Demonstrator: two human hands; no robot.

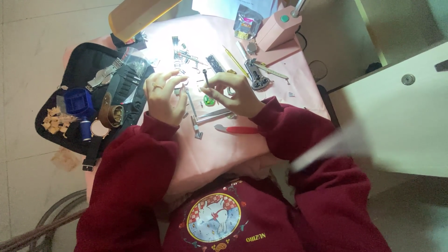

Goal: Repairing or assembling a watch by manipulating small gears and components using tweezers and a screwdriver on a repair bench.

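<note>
Now I am pinching a thin dark tool [206, 77] in my right hand [233, 95], steadying it, while my left hand [163, 95] fingertips are closing on a tiny part I cannot make out.

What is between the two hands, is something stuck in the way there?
Nothing visible blocks them. The left hand and right hand are raised close together over the pink table cover. The right hand pinches a thin dark tool upright. A long metal tool shows in the gap between the hands.
</note>
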